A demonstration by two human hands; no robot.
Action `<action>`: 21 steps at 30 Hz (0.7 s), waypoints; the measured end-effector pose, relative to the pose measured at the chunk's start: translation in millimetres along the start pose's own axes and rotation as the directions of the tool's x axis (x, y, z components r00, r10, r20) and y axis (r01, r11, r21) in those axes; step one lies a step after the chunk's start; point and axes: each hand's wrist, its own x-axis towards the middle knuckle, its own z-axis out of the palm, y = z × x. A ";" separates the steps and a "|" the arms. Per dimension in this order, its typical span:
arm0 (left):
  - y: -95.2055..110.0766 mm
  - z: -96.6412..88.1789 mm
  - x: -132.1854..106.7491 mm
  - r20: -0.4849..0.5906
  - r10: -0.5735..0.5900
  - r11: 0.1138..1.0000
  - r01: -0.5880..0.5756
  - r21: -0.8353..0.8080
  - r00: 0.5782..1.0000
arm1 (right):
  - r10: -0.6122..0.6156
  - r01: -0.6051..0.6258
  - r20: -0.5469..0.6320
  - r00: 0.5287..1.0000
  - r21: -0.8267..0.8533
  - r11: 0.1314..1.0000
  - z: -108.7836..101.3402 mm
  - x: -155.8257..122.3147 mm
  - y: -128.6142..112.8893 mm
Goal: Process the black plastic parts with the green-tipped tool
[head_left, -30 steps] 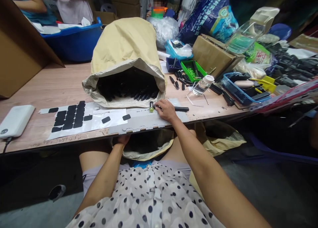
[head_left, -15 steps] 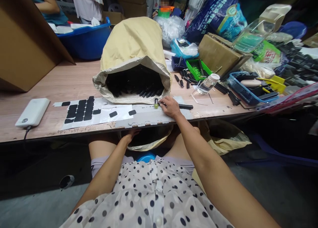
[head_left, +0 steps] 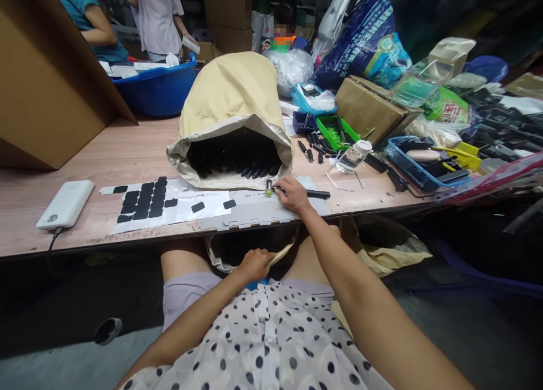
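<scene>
My right hand [head_left: 292, 195] rests on the table's front part, closed around a small hammer. The hammer [head_left: 318, 194] has a black handle pointing right and a metal head with a yellow-green face, lying over a grey cardboard sheet [head_left: 250, 213]. Below the table edge, my left hand [head_left: 255, 264] has its fingers curled over the rim of an open paper-lined sack [head_left: 283, 255] between my knees. The inside of that sack is dark. Just behind the hammer, a large tan sack [head_left: 233, 84] lies with its mouth towards me, full of slim black parts [head_left: 250, 166].
Black rounded stickers [head_left: 144, 200] lie on white sheets at left, beside a cabled white power bank [head_left: 65, 204]. To the right are a green tray [head_left: 337, 131], a clear bottle [head_left: 354, 155] and a blue basket [head_left: 418, 166]. Two people stand behind a blue tub [head_left: 156, 90].
My left hand has moved right and nearer to me, from the left of the lower sack's mouth to its near rim. My right hand keeps its place with the hammer. The view has shifted slightly.
</scene>
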 end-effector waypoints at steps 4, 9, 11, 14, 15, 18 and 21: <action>13.3 -29.4 -11.3 -0.094 0.139 0.974 -0.153 -0.166 0.986 | -0.004 0.004 -0.001 1.000 0.001 1.000 -0.9 -2.8 -0.6; 22.7 -117.2 4.2 -0.338 0.080 0.957 -0.166 -0.237 0.938 | 0.010 -0.010 0.006 1.000 -0.013 1.000 -2.4 -5.6 -3.4; 13.5 -150.9 24.4 -0.549 -0.091 0.988 0.006 -0.154 0.831 | 0.009 -0.009 0.011 1.000 -0.012 1.000 -2.6 -6.8 -4.2; -6.7 -183.2 57.5 -0.695 -0.226 0.969 0.228 -0.091 0.683 | -0.001 0.001 0.013 1.000 -0.006 1.000 -2.1 -9.2 -4.8; -12.7 -188.9 66.8 -0.711 -0.247 0.956 0.284 -0.070 0.658 | -0.003 0.003 0.011 1.000 -0.006 1.000 -1.7 -10.1 -4.9; -23.2 -195.8 85.4 -0.708 -0.272 0.918 0.396 0.012 0.652 | -0.010 0.010 -0.001 1.000 -0.005 1.000 -0.7 -12.6 -5.4; -23.8 -195.9 90.7 -0.681 -0.289 0.887 0.456 0.075 0.673 | -0.020 0.020 -0.006 1.000 -0.001 1.000 -0.6 -14.6 -6.3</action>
